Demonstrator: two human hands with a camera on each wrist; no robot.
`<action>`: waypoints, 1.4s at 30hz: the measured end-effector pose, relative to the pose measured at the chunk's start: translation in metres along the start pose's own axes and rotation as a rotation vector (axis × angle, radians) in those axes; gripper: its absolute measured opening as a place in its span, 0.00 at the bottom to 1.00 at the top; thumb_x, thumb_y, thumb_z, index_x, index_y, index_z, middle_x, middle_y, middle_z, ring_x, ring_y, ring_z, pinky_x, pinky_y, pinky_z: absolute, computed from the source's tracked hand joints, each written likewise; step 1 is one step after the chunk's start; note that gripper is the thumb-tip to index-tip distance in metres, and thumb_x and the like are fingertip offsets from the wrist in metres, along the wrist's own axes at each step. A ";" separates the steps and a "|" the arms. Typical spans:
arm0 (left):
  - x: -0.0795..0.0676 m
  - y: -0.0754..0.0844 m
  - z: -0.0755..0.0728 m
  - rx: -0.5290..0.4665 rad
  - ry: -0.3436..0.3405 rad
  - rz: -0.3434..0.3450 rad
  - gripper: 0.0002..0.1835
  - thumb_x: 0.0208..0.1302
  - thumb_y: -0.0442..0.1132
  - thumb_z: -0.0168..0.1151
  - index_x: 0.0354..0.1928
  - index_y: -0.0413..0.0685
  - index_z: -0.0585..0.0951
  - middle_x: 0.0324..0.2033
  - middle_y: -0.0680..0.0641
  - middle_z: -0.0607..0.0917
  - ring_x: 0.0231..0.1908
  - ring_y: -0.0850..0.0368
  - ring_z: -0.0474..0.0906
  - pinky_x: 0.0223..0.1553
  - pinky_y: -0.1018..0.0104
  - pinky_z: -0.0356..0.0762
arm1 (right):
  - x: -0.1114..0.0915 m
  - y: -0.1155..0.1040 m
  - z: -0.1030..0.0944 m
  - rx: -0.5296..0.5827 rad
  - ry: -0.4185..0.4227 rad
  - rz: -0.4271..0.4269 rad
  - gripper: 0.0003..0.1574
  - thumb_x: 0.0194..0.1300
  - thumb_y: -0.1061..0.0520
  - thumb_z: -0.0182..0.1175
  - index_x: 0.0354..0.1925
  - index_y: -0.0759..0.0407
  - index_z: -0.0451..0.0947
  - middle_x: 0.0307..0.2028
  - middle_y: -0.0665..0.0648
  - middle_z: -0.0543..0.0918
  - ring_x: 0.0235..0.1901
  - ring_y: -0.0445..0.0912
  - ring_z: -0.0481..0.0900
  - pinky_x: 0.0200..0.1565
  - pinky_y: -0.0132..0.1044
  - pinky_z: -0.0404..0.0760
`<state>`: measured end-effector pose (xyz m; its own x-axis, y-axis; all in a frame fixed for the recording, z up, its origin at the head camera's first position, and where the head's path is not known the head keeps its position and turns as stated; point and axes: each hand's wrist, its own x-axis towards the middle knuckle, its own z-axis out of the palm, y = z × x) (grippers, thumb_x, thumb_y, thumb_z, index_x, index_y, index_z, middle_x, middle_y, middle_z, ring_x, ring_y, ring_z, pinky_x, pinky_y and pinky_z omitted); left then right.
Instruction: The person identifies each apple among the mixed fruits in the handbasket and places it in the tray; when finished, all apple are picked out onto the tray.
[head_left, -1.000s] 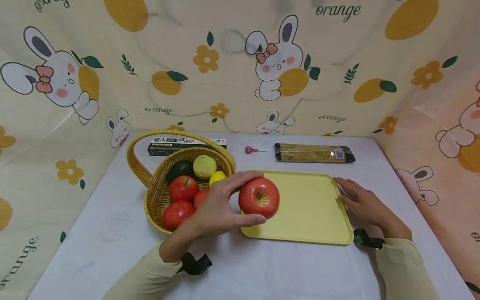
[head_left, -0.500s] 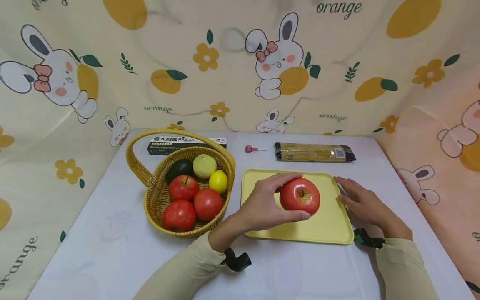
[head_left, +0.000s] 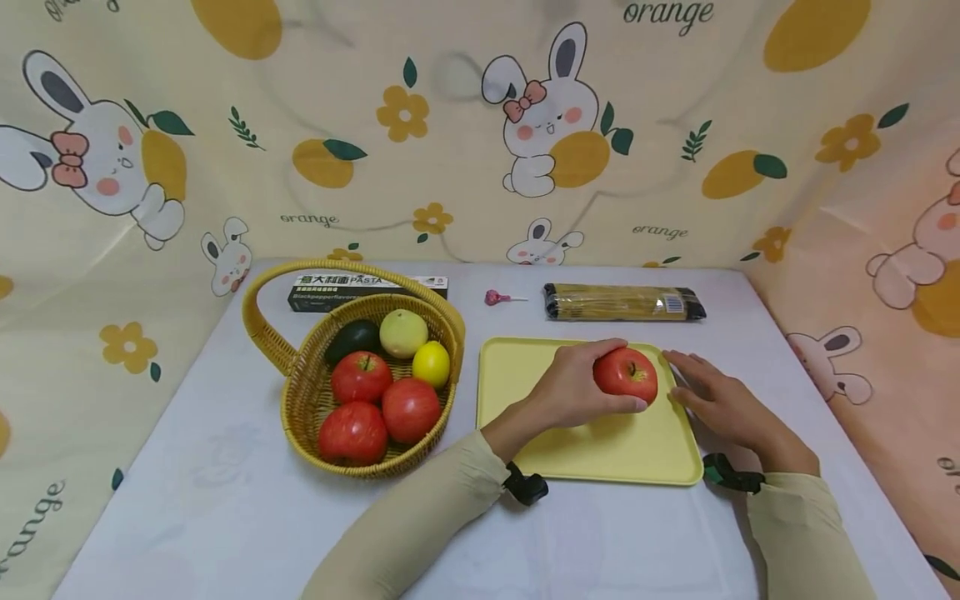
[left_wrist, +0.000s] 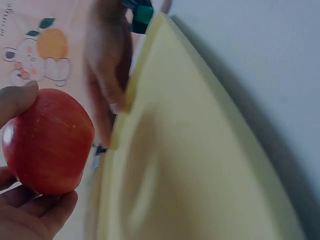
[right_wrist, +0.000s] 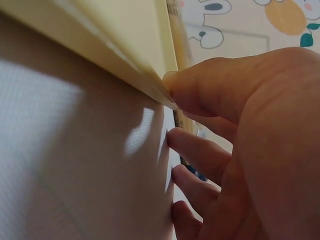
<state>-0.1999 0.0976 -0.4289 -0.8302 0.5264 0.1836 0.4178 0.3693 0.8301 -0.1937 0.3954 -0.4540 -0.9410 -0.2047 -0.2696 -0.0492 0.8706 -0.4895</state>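
Note:
My left hand (head_left: 572, 388) grips a red apple (head_left: 627, 376) between thumb and fingers, over the right part of a yellow tray (head_left: 630, 457). The left wrist view shows the apple (left_wrist: 50, 145) beside the tray's surface (left_wrist: 200, 165), thumb above and fingers below. At the tray's right edge lies my right hand (head_left: 723, 408), its fingers extended. Up close in the right wrist view, its thumb (right_wrist: 210, 90) touches the tray rim (right_wrist: 125, 55) and several fingertips rest on the white cloth.
To the left stands a wicker basket (head_left: 288, 417) with a tall handle, holding apples, a lemon (head_left: 431, 364), a pale round fruit (head_left: 404, 333) and a dark green fruit (head_left: 352, 341). Behind lie a pasta box (head_left: 367, 287), a lollipop (head_left: 492, 297) and a spaghetti pack (head_left: 622, 302).
My left hand has carried the apple rightward from beside the basket to over the tray's right part. The right hand has stayed at the tray's edge.

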 end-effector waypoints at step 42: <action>0.018 0.022 0.001 0.188 -0.085 0.007 0.44 0.68 0.55 0.79 0.80 0.47 0.71 0.70 0.51 0.83 0.66 0.59 0.81 0.60 0.78 0.82 | -0.001 -0.001 -0.001 0.020 0.003 0.012 0.49 0.83 0.42 0.59 0.89 0.54 0.51 0.84 0.77 0.53 0.82 0.80 0.45 0.66 0.89 0.57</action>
<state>-0.2052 0.1164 -0.4077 -0.7962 0.5893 0.1373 0.4914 0.4973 0.7149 -0.1930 0.3951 -0.4529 -0.9423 -0.1934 -0.2733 -0.0315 0.8639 -0.5027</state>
